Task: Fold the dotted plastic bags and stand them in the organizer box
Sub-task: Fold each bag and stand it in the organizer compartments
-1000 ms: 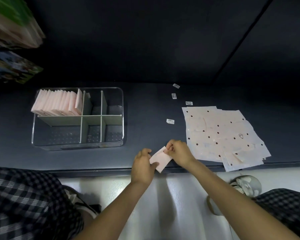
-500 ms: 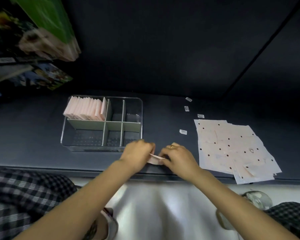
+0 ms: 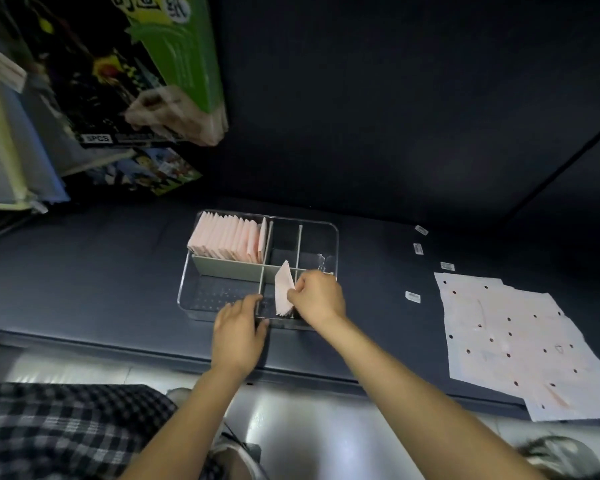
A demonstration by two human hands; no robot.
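A clear organizer box [image 3: 328, 237] with grey dividers sits on the dark shelf. Its back left compartment holds a row of several folded pink bags [image 3: 229, 240] standing upright. My right hand [image 3: 317, 296] pinches one folded pink bag [image 3: 284, 287] and holds it upright in the front middle compartment. My left hand [image 3: 239, 329] rests on the box's front wall with the fingers laid flat. A stack of unfolded dotted plastic bags [image 3: 513, 337] lies flat on the shelf to the right.
Several small white labels [image 3: 413, 296] lie scattered between the box and the flat stack. Packaged goods [image 3: 146, 74] hang over the shelf's back left. The shelf's front edge [image 3: 118, 348] runs just below the box. My checked trousers show at the lower left.
Both hands moved from the shelf's front edge up to the box. The folded bag went from lying between both hands to standing in the front middle compartment, held by my right hand alone.
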